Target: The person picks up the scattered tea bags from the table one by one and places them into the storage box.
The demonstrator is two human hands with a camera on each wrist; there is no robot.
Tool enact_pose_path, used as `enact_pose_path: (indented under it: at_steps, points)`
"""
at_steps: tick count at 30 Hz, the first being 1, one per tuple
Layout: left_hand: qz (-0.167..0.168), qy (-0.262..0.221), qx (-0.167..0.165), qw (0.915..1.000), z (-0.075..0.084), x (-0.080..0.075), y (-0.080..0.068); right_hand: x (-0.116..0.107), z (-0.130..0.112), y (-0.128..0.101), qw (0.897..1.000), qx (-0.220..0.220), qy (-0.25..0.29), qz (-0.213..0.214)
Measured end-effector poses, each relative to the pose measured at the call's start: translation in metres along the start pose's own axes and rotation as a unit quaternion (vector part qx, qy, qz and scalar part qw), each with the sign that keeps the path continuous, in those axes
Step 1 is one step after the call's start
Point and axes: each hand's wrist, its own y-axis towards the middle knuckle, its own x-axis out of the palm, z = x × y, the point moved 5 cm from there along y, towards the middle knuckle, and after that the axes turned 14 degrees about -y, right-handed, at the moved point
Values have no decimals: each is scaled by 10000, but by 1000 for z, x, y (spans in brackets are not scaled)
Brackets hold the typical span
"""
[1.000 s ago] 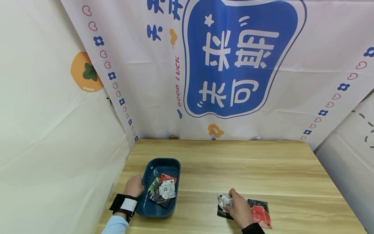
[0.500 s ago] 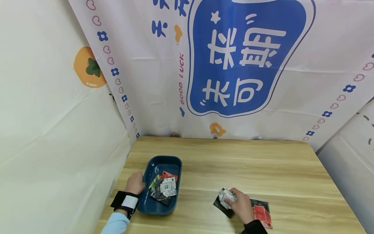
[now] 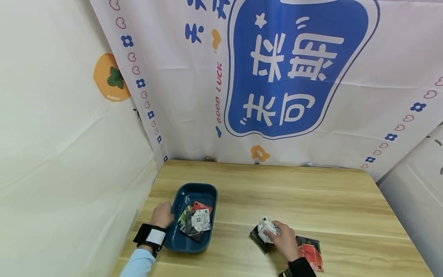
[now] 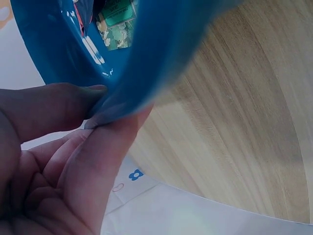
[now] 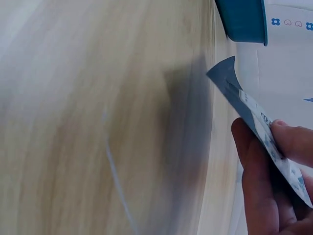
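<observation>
Now, line by line:

Left hand: the left hand [image 3: 161, 215] pinches the rim of the blue tray [image 3: 207, 190], thumb inside and fingers [image 4: 105, 147] under the edge. The wrist view shows this well.

Tray: it sits on the wooden table [image 3: 311, 192] near the left edge, with a small pile of packets [image 3: 195, 222] inside.

Right hand: the right hand [image 3: 284, 240] has its fingers [image 5: 257, 171] closed on a white packet [image 3: 266, 230], lifted a little off the table. A dark packet [image 3: 257, 239] seems to be under it; I cannot tell if the hand holds that one too.

Left behind: a red and black packet [image 3: 309, 252] lies flat just beside the right wrist.

What could go wrong: the packet looks thin and slippery, so a loose pinch could let it drop. The tray is close to the table edge, so a hard pull could tip it and spill the pile.
</observation>
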Motion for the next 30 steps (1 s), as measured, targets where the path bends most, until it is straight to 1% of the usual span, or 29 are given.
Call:
enact_pose_path:
  at_steps: [3, 8, 13, 19, 27, 30]
  points:
    - [-31, -2, -46, 10000, 0, 1, -1, 0, -1, 0, 10000, 10, 9, 84]
    - [-25, -5, -2, 10000, 0, 3, -1, 2, -2, -2, 9997, -15, 37, 232]
    - [-89, 30, -18, 10000, 0, 2, 0, 3, -2, -2, 9989, -53, 227, 404]
    - [4, -70, 117, 9999, 2, -1, 0, 5, -5, 1, 9980, 45, 526, 340]
    - [153, -13, 244, 9996, 3, -1, -2, 5, -13, 1, 9946, 226, 992, 204]
    - [181, -31, 280, 9994, 2, 0, -3, 6, -15, 1, 9938, 262, 1057, 204]
